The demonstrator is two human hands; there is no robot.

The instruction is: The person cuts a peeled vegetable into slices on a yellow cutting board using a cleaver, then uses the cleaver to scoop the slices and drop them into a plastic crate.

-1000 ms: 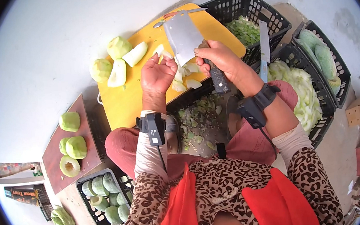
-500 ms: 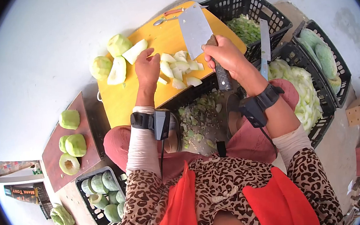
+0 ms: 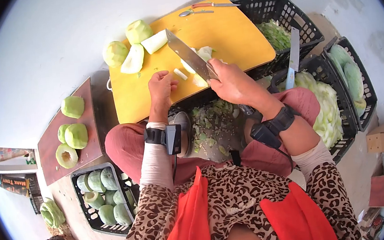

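My right hand (image 3: 235, 83) grips the handle of a broad cleaver (image 3: 185, 50), its blade tilted across the yellow cutting board (image 3: 234, 31). Cut pale pieces of melon or gourd (image 3: 204, 53) lie beside the blade, which partly hides them. My left hand (image 3: 162, 88) hovers at the board's near edge with fingers curled, nothing visible in them. Just right of it lies a small white strip (image 3: 180, 74). Further back on the board are a long cut wedge (image 3: 155, 42), a hollowed half (image 3: 133, 59) and two peeled pale green fruits (image 3: 138, 31).
A spoon (image 3: 195, 12) and small knife (image 3: 215, 5) lie at the board's far edge. Black crates (image 3: 290, 11) stand right, one with pale slices (image 3: 324, 106) and a long knife (image 3: 294, 55). Left are peeled fruits on a brown board (image 3: 53, 134) and a crate of green-skinned ones (image 3: 114, 229).
The cleaver has swung left and down, its blade now slanting over the cut pieces. My left hand has lowered slightly towards the board's near edge. The whole view has shifted a little.
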